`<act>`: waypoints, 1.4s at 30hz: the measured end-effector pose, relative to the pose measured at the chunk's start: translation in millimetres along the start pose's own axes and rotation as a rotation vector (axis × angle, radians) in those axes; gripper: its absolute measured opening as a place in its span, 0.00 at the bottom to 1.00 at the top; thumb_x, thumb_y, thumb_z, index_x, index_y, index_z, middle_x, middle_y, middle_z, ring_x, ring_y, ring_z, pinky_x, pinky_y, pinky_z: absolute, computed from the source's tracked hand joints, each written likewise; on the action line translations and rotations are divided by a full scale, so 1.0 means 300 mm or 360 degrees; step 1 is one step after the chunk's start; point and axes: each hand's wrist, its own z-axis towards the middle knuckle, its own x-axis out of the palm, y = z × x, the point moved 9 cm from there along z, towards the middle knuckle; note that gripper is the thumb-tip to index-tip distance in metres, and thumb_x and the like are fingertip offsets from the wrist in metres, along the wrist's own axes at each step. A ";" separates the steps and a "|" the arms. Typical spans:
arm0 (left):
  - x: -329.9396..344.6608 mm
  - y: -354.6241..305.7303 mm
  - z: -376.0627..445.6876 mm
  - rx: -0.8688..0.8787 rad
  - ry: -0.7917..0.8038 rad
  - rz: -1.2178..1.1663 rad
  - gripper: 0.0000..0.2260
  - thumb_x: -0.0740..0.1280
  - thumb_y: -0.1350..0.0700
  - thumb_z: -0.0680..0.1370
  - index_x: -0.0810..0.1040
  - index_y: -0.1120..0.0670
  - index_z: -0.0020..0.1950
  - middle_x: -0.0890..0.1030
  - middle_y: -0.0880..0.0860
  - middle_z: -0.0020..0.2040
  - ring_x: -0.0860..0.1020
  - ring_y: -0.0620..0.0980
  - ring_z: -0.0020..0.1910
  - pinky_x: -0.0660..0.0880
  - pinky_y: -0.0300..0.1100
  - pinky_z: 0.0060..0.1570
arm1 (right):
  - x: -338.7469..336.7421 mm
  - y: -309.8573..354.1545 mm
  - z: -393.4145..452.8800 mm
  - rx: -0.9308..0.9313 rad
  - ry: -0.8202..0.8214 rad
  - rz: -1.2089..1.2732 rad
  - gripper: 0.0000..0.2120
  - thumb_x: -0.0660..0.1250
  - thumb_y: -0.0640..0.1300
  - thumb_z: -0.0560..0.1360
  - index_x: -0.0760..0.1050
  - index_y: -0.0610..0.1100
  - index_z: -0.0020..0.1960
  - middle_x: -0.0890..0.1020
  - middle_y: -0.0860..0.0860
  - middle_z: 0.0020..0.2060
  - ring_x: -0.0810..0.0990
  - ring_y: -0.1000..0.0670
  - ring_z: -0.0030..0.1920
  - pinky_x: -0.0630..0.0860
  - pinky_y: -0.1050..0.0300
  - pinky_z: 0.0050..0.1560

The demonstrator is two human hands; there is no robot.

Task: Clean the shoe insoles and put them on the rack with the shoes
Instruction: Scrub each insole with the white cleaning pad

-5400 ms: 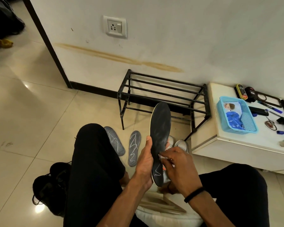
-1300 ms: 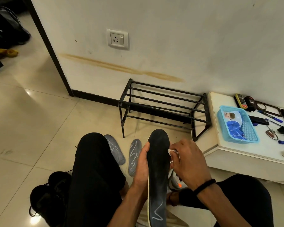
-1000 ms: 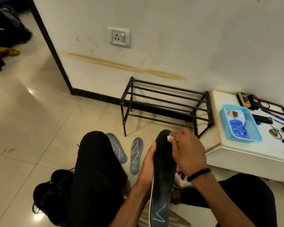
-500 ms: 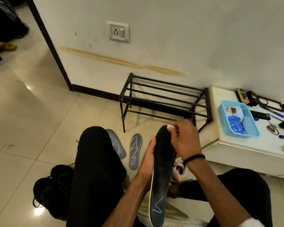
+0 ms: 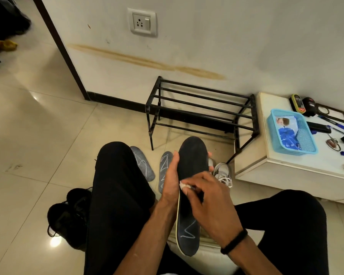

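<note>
The left hand (image 5: 170,176) grips a dark insole (image 5: 191,181) along its left edge, thumb up the side and fingertips showing past the right edge, holding it lengthwise above the person's lap with the toe end pointing toward the rack (image 5: 202,114). The right hand (image 5: 207,197) pinches a small white wipe (image 5: 182,185) in curled fingers and presses it on the insole's middle, close to the left edge. A white zigzag mark shows near the insole's heel end. On the floor (image 5: 38,139) between the left knee and the held insole lie two grey insoles (image 5: 144,164), side by side and flat, each with a white zigzag line. A pair of black shoes (image 5: 70,213) sits on the floor to the left of the left leg. Just right of the held insole, a white laced sneaker (image 5: 222,171) rests on the floor below the rack's right front leg. The black metal rack stands against the wall, its bars bare. To its right, a white tabletop (image 5: 266,147) carries a blue basket (image 5: 290,132) near its front left corner and small dark items behind it.
</note>
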 end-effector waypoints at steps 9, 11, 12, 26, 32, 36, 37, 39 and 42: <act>0.004 0.073 -0.031 -0.0191 -0.0183 -0.0316 0.41 0.61 0.27 0.76 0.79 0.63 0.68 0.81 0.62 0.61 0.83 0.57 0.54 0.81 0.50 0.55 | -0.004 -0.062 -0.047 0.0132 -0.0091 0.0198 0.05 0.73 0.45 0.76 0.84 0.54 0.50 0.81 0.61 0.47 0.80 0.61 0.48 0.76 0.67 0.52; 0.026 0.106 -0.066 -0.0219 -0.0225 -0.0275 0.38 0.59 0.29 0.78 0.80 0.62 0.68 0.80 0.61 0.65 0.81 0.58 0.62 0.78 0.51 0.65 | -0.018 -0.097 0.009 0.0172 -0.0214 0.0152 0.05 0.73 0.45 0.76 0.84 0.53 0.50 0.81 0.59 0.46 0.80 0.60 0.47 0.78 0.64 0.52; 0.037 0.121 -0.078 -0.0248 -0.0226 -0.0298 0.36 0.60 0.31 0.79 0.79 0.61 0.69 0.80 0.61 0.66 0.80 0.58 0.64 0.75 0.52 0.68 | -0.023 -0.113 0.036 0.0202 -0.0252 0.0129 0.04 0.73 0.46 0.76 0.84 0.53 0.50 0.81 0.59 0.46 0.79 0.60 0.46 0.78 0.62 0.51; 0.028 0.117 -0.065 -0.0196 -0.0310 -0.0339 0.27 0.62 0.38 0.80 0.82 0.59 0.65 0.81 0.64 0.65 0.80 0.61 0.63 0.71 0.56 0.70 | -0.068 -0.158 0.155 0.0099 -0.0274 -0.0386 0.05 0.70 0.47 0.78 0.84 0.49 0.49 0.78 0.53 0.40 0.75 0.53 0.42 0.75 0.56 0.44; -0.028 0.105 -0.056 -0.0131 -0.0366 -0.0242 0.28 0.61 0.37 0.80 0.85 0.58 0.60 0.81 0.64 0.64 0.80 0.60 0.65 0.71 0.56 0.71 | -0.017 -0.143 0.132 0.0140 0.0017 -0.0373 0.06 0.70 0.47 0.77 0.84 0.49 0.42 0.80 0.54 0.40 0.77 0.55 0.41 0.74 0.64 0.43; -0.014 0.098 -0.053 -0.0143 -0.0365 -0.0150 0.29 0.60 0.36 0.81 0.83 0.58 0.64 0.81 0.64 0.64 0.81 0.60 0.64 0.76 0.54 0.64 | -0.032 -0.156 0.123 0.0088 -0.0069 -0.0348 0.05 0.70 0.47 0.78 0.84 0.49 0.44 0.79 0.54 0.41 0.76 0.55 0.42 0.75 0.63 0.45; -0.004 0.091 -0.050 -0.0119 -0.0369 -0.0101 0.28 0.59 0.36 0.82 0.82 0.57 0.65 0.82 0.63 0.63 0.82 0.60 0.62 0.78 0.53 0.60 | -0.044 -0.172 0.145 0.0093 -0.0137 -0.0374 0.07 0.69 0.47 0.79 0.83 0.49 0.44 0.78 0.53 0.40 0.75 0.53 0.42 0.75 0.59 0.45; 0.006 0.083 -0.042 -0.0053 -0.0362 0.0019 0.25 0.58 0.37 0.82 0.85 0.54 0.60 0.84 0.62 0.58 0.84 0.58 0.54 0.80 0.50 0.54 | -0.075 -0.210 0.204 0.0140 -0.0254 -0.0371 0.07 0.67 0.48 0.79 0.82 0.48 0.45 0.78 0.52 0.39 0.76 0.51 0.42 0.74 0.56 0.44; 0.013 0.076 -0.035 -0.0018 -0.0310 0.0145 0.25 0.59 0.35 0.80 0.89 0.50 0.48 0.85 0.60 0.45 0.81 0.54 0.40 0.78 0.46 0.45 | -0.119 -0.240 0.281 0.0169 -0.0353 -0.0363 0.05 0.69 0.46 0.78 0.83 0.47 0.47 0.80 0.51 0.41 0.77 0.49 0.44 0.76 0.53 0.46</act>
